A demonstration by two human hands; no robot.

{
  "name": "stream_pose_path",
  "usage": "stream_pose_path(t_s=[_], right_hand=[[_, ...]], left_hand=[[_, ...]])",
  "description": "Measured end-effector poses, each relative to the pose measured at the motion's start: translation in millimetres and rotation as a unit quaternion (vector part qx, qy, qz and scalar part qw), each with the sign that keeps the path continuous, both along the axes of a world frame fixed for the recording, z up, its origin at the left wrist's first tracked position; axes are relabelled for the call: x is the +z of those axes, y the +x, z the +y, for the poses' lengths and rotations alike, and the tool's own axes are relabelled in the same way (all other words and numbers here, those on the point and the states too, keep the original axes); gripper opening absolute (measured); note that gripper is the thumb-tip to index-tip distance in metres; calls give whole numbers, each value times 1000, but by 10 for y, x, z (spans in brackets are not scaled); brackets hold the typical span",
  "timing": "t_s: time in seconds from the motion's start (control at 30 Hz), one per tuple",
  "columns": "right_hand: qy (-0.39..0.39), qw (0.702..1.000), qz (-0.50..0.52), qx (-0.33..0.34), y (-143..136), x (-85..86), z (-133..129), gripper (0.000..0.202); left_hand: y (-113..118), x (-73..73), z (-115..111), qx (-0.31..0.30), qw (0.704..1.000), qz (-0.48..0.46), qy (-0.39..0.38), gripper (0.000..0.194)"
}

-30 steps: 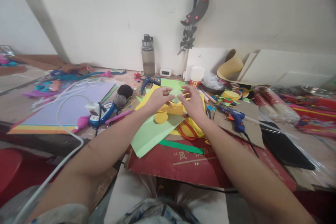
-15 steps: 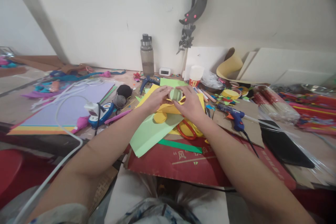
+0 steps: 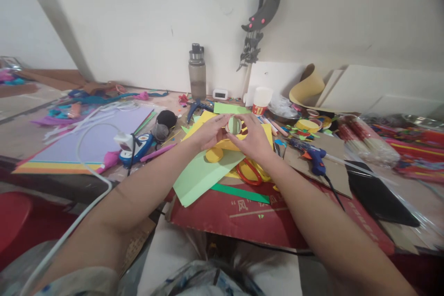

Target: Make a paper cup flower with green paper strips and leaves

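A small round piece [image 3: 235,125] with a pale green face and a lighter rim is held up over the middle of the table. My left hand [image 3: 214,132] grips it from the left and my right hand [image 3: 252,136] from the right, fingers curled at its edge. Just beneath lie yellow paper pieces [image 3: 229,143], with a yellow disc [image 3: 214,154] on a light green sheet [image 3: 196,180]. Close below my right hand are scissors with red-orange handles [image 3: 249,171]. A dark green paper strip [image 3: 243,193] lies nearer to me.
Red cardboard [image 3: 208,217] covers the table's front. To the right are a blue glue gun [image 3: 316,159] with its cord and a black flat object [image 3: 378,194]. On the left sit a blue-and-white power strip [image 3: 138,149] and coloured sheets [image 3: 100,134]. Behind stand a water bottle [image 3: 197,74] and a paper cup [image 3: 261,101].
The whole view has shifted slightly, so everything appears a little farther right. Both hands keep hold of the round piece, which looks turned a little.
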State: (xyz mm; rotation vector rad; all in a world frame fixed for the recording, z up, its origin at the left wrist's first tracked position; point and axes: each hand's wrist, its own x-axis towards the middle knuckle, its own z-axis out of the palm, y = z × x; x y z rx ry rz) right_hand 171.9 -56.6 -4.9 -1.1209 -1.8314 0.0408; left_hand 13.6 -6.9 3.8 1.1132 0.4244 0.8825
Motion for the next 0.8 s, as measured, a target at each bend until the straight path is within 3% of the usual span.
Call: stream_pose_path(t_s=[0.47, 0.8], right_hand=[[-28, 996, 85, -18, -12, 8, -23, 44], [-19, 998, 48, -30, 11, -32, 12, 42]], left_hand=[[9, -15, -7, 47, 999, -15, -18, 25], [25, -56, 2, 30, 1000, -4, 3, 34]])
